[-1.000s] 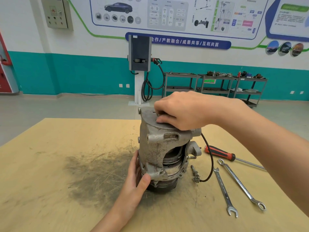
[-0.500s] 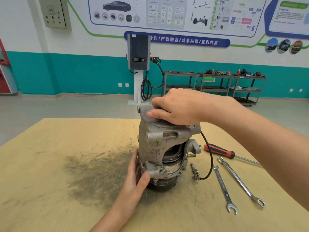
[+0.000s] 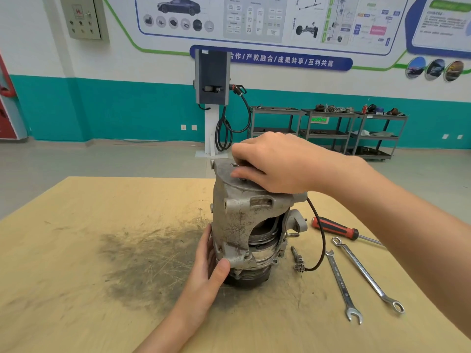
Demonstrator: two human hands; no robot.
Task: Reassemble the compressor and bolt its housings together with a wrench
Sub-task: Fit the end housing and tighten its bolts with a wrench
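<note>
A grey metal compressor (image 3: 237,225) stands upright on the wooden table (image 3: 76,250), pulley end down. Its upper housing sits over the lower body with a gap showing the inner parts. My left hand (image 3: 209,273) grips the compressor's lower left side, thumb pressed on the housing flange. My right hand (image 3: 275,166) rests on the top plate, and its fingertips pinch a small bolt head (image 3: 243,179) there. Two combination wrenches (image 3: 341,284) (image 3: 367,276) lie on the table to the right.
A red-and-black screwdriver (image 3: 336,229) lies beyond the wrenches. A black cable (image 3: 321,235) loops from the compressor to a connector (image 3: 298,262) on the table. A dark greasy smear (image 3: 147,263) covers the table's middle. Shelving carts and a charging post stand far behind.
My right hand's fingers have shifted on the top plate, from the near edge toward the left and onto the bolt. My left hand keeps the same hold.
</note>
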